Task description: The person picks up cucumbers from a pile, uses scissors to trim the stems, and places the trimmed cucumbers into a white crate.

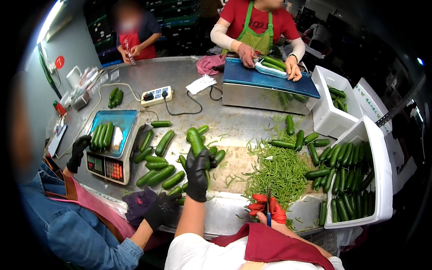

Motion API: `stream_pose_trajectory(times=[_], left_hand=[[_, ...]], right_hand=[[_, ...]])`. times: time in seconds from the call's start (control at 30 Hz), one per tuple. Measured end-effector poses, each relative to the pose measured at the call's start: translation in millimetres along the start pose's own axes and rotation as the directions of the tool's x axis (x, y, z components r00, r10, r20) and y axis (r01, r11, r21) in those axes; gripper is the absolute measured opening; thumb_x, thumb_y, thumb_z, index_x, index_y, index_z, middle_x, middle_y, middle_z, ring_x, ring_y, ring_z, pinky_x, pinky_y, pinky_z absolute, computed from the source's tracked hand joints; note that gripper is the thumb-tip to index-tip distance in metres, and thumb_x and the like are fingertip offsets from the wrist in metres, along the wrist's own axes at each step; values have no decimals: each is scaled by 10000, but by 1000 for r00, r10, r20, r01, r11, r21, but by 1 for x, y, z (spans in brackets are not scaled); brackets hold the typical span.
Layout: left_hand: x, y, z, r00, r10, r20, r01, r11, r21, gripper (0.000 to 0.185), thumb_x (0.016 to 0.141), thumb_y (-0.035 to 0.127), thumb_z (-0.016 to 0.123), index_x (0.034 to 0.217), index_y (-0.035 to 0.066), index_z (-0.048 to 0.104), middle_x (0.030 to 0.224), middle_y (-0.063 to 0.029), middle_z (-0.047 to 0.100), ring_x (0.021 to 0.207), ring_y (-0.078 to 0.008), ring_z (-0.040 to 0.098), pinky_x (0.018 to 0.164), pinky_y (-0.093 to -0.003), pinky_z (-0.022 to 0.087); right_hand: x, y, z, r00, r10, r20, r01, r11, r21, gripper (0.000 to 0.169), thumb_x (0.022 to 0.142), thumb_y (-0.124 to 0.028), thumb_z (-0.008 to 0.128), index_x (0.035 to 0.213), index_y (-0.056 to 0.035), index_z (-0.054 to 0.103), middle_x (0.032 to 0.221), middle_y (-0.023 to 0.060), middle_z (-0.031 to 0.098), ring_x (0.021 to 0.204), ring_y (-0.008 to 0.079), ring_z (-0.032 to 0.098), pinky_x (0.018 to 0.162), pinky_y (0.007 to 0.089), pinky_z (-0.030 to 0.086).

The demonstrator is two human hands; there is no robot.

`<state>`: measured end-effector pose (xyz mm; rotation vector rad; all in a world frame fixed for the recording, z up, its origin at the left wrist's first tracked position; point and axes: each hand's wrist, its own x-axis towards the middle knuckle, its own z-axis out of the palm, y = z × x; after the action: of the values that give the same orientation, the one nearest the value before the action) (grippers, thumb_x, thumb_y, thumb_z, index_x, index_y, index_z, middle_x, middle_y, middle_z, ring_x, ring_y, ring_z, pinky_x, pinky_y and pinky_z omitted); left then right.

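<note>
My left hand (pixel 198 173), in a black glove, is closed around a green cucumber (pixel 194 140) that points away from me above the table. In a red glove with bare fingertips showing, my right hand (pixel 275 210) grips a pair of scissors (pixel 269 216) by the blue handles, blades upward; whether the blades are parted is unclear. Beyond those blades spreads a heap of thin green trimmings (pixel 281 179). Several loose cucumbers (pixel 162 174) lie left of my left hand. More cucumbers (pixel 299 140) rest around the heap's far side.
A white foam box (pixel 383 202) of cucumbers stands at right, another foam box (pixel 319 111) behind it. A co-worker at left has gloved hands near a digital scale (pixel 126 168) holding cucumbers. Opposite, another person handles cucumbers on a blue-topped wrapping machine (pixel 236 77). A power strip (pixel 157 96) trails cords.
</note>
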<state>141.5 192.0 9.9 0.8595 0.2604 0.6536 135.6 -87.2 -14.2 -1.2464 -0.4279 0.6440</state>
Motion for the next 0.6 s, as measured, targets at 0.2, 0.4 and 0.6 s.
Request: stream_pose_trajectory(times=[0.2,0.4,0.6], left_hand=[[3,25,-12,992,-99,-83,72,955,-288,475,942,259,546,1358,56,442,767,-24,565,669,-133,525,641,-298,445],[10,13,1,990,-139,-24,122,930,-347,491,935,287,550,1358,58,449,732,-12,574,635,-128,531,608,-282,445],[-13,-51,-12,912,-408,39,410,910,-62,409,909,311,588,1253,101,519,762,-64,600,622,-180,567,583,-326,484]], right_hand=[[-4,-3,4,1000,11,-10,-10,998,65,428,896,44,550,1299,-35,428,1381,151,462,1102,193,580,883,322,513],[-10,1,-3,1000,-4,-27,8,991,134,317,893,59,537,1186,-45,476,1375,156,461,1092,193,582,866,339,526],[-3,6,2,998,44,36,-50,982,183,419,898,20,554,1303,-36,462,1383,97,470,1086,151,569,867,298,533]])
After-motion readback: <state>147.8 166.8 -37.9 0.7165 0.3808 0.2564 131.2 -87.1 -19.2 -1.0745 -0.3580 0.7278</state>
